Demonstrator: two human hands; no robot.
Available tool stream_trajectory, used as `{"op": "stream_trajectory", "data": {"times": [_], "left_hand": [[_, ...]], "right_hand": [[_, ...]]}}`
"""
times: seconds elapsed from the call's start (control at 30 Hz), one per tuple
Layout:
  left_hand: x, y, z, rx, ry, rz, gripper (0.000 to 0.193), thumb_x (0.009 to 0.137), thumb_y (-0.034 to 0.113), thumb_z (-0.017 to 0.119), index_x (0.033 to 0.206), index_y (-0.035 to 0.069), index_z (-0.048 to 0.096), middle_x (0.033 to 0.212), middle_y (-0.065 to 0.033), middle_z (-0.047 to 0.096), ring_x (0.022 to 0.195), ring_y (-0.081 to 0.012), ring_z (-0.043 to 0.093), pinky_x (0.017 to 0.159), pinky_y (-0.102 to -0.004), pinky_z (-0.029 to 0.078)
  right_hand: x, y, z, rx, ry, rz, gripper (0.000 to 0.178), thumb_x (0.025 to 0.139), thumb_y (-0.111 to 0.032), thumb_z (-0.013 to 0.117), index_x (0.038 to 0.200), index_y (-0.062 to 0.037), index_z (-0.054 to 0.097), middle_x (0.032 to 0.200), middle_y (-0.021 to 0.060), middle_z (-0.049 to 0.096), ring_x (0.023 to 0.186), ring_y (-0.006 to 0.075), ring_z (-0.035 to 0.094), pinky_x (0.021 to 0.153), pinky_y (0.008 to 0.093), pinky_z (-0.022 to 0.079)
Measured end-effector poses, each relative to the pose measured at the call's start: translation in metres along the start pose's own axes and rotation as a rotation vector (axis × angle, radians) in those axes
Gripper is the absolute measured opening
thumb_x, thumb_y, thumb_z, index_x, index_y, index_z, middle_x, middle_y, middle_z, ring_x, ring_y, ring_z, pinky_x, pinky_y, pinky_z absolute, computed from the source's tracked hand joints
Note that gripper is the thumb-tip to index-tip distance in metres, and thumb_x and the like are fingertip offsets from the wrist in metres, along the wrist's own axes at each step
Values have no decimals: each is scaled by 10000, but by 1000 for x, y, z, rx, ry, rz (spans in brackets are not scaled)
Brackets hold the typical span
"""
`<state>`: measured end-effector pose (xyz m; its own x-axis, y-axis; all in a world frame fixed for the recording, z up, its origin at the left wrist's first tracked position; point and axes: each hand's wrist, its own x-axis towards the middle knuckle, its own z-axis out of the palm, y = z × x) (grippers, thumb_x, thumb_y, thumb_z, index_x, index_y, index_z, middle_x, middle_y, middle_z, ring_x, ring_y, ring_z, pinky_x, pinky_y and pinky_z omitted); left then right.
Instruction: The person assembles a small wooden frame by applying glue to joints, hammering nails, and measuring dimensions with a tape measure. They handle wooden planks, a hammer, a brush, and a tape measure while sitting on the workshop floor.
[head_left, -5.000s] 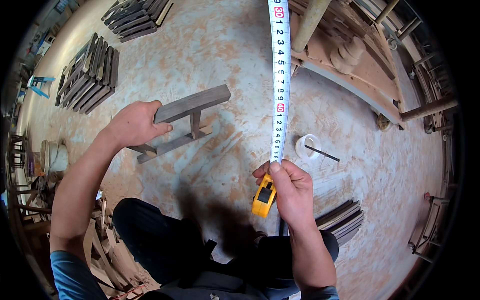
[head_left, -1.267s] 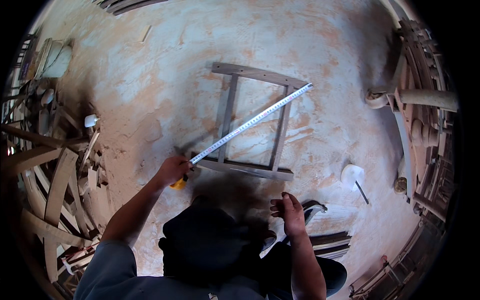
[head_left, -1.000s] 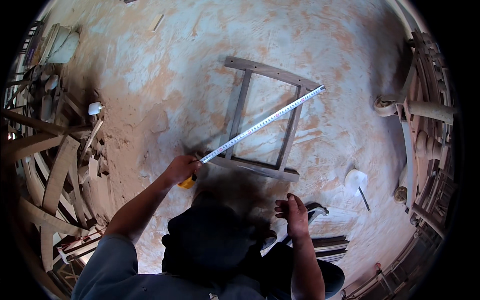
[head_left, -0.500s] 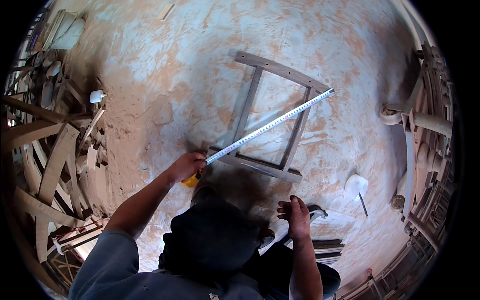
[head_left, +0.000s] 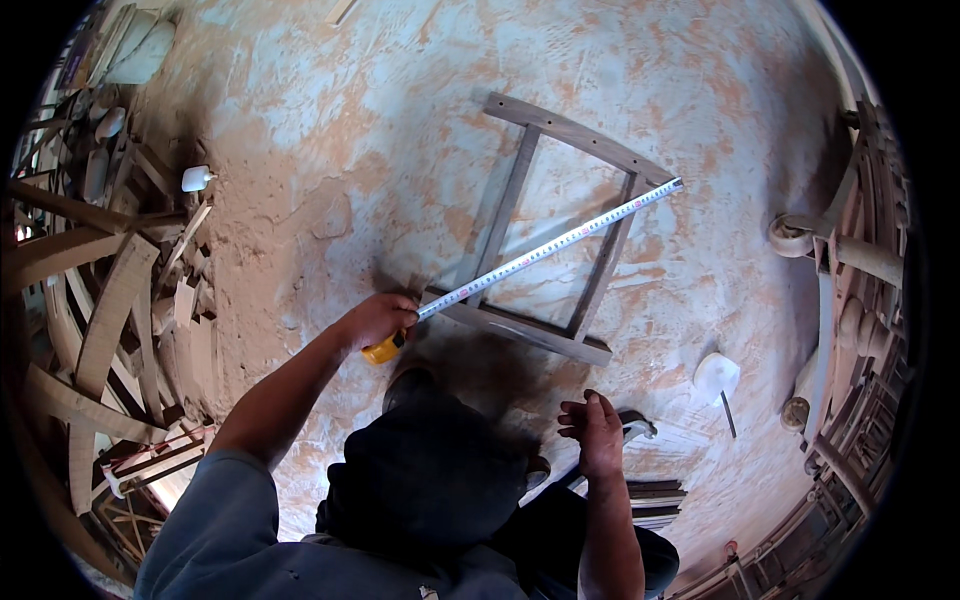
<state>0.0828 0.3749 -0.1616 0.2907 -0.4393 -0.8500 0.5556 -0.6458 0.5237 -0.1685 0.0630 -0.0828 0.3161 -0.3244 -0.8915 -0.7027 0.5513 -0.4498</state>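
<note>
My left hand (head_left: 378, 322) is closed round a yellow tape measure (head_left: 384, 348). Its white blade (head_left: 550, 246) runs out diagonally to the upper right, across a dark wooden frame (head_left: 502, 205). The blade's tip reaches just past the frame's far right corner. Two long rails and two crosspieces form the frame, which rests on the floor; several small holes dot its far rail. My right hand (head_left: 597, 433) hovers on the near right, apart from the frame, fingers loosely bent and spread, with nothing visible in them. Under it lies a dark tool with a curved metal head (head_left: 636, 427).
Curved wooden pieces (head_left: 105, 330) crowd the left side, near a small white bottle (head_left: 198, 178). To the right are a white round container (head_left: 716, 376), a dark thin stick (head_left: 728, 415) and stacked wooden parts (head_left: 865, 260). Dark strips (head_left: 655, 500) lie beside my right forearm.
The frame and the blade sit slightly farther right in the picture. My left hand still grips the tape measure, and my right hand keeps nearly the same pose.
</note>
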Motion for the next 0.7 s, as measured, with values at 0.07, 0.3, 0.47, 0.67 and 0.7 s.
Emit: {"op": "stream_trajectory", "data": {"times": [0.07,0.3,0.47,0.67,0.7], "left_hand": [[3,-3,-1,13,-6,-7,207,853,166,577,910,-13,662,772,-89,657,738,-176,628,697,-304,487],[4,-3,-2,-20,-22,-17,200,851,166,582,900,-9,666,761,-84,653,718,-171,628,688,-305,494],[6,-5,-3,-21,-14,-20,204,848,171,589,904,-7,670,759,-82,654,712,-169,631,682,-304,501],[5,-3,-5,-30,-44,-44,232,856,186,598,951,-11,674,781,-85,663,730,-172,635,704,-307,505],[5,-1,-5,-45,-41,-52,233,856,186,599,952,-12,675,785,-87,665,733,-172,636,709,-308,505]], "right_hand": [[0,0,1,-1,1,2,458,994,-326,518,1303,10,477,966,158,687,765,197,661,643,306,544],[2,0,0,-3,5,5,450,994,-318,518,1300,9,480,970,161,686,758,198,661,639,312,553],[4,1,0,-6,3,3,458,993,-320,517,1303,14,475,970,161,685,755,198,661,636,314,554],[6,1,0,-19,12,17,456,995,-318,508,1309,12,472,966,158,684,754,196,659,633,314,554],[5,0,1,-20,13,18,456,995,-317,506,1309,11,472,966,158,684,754,195,659,632,314,554]]}}
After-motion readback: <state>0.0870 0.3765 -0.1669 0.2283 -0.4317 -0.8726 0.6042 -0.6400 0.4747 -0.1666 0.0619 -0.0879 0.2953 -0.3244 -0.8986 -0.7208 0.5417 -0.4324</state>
